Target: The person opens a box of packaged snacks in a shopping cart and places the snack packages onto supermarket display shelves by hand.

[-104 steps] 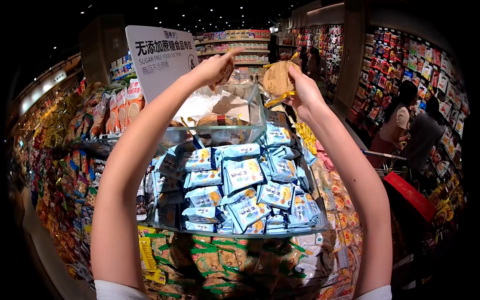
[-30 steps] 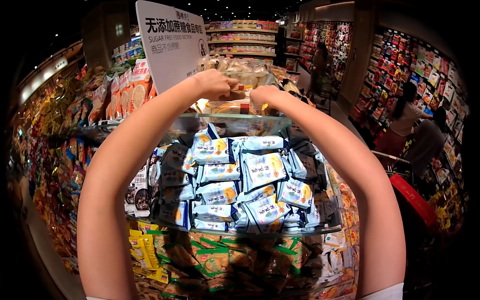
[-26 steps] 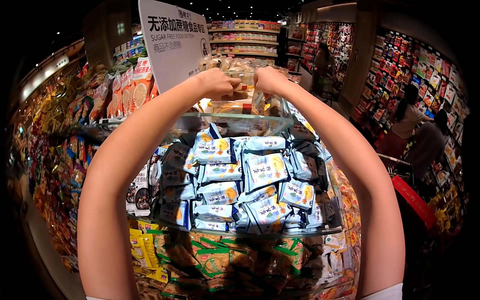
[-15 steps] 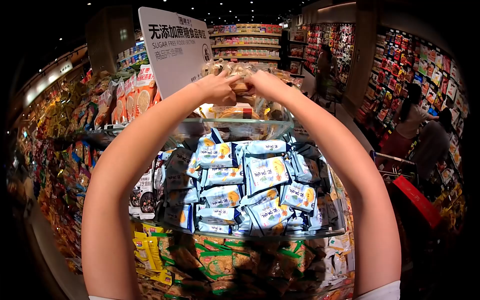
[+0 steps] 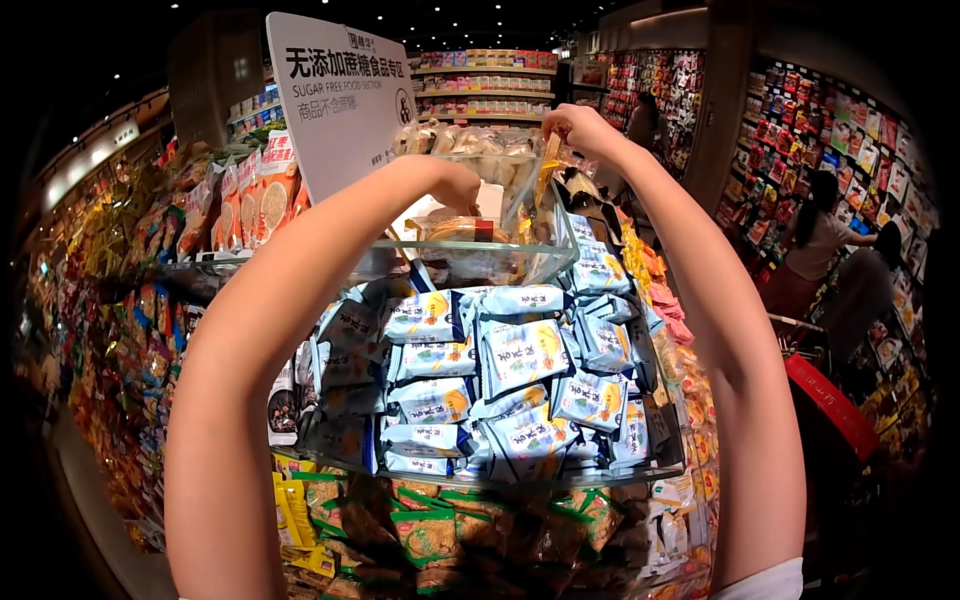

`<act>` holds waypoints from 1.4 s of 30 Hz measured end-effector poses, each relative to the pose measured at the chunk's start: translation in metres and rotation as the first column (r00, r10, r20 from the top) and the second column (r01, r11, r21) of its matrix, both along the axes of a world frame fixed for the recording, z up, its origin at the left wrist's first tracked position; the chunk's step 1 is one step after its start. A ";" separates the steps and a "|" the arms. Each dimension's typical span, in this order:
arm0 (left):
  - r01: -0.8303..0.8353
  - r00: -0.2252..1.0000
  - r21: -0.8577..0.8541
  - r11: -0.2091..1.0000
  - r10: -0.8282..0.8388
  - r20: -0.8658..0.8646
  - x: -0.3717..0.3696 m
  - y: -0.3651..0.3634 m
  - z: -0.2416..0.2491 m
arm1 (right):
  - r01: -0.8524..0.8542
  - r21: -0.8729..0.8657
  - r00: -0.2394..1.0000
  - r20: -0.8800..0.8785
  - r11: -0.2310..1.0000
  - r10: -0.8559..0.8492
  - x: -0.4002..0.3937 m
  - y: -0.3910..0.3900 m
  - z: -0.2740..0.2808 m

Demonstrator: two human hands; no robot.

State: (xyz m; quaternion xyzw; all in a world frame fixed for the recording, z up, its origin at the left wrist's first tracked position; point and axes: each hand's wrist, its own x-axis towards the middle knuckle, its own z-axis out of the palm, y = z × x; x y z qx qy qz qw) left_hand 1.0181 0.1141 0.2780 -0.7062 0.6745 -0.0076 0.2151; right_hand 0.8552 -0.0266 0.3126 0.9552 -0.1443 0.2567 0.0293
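Note:
My right hand is closed on the top of a narrow snack packet with a yellowish edge, which hangs at the right side of the upper clear bin. Inside that bin, my left hand points down with its fingers drawn together, just above a clear-wrapped package with a red label. Its fingertips are partly hidden, so what they hold cannot be made out. Behind the hands lie pale wrapped snacks.
Light-blue packets fill the lower clear bin in front of me. A white sign stands behind the left forearm. Green-edged packets lie below. Orange bags stand left. At right are a person and a red cart handle.
My hands have moved apart from the pale wrapped snacks. The right went right and up and now holds a narrow packet; the left went down into the upper bin.

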 end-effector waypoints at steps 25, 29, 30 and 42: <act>0.095 0.949 0.134 0.986 -0.049 -0.312 -0.012 -0.008 -0.003 | 0.135 0.042 0.805 -0.587 0.990 -0.085 0.031 0.035 -0.031; 0.229 0.931 0.109 0.967 -0.186 -0.313 -0.003 -0.018 -0.010 | 0.138 -0.041 0.892 -0.430 0.990 -0.143 0.036 0.019 -0.052; 0.250 0.919 0.120 0.961 -0.197 -0.341 -0.004 -0.017 -0.009 | 0.138 -0.041 0.893 -0.427 0.990 -0.142 0.039 0.020 -0.054; -0.098 0.903 0.128 0.987 0.142 -0.406 -0.019 -0.018 0.001 | 0.132 -0.024 0.902 -0.413 0.991 -0.130 0.055 0.013 -0.063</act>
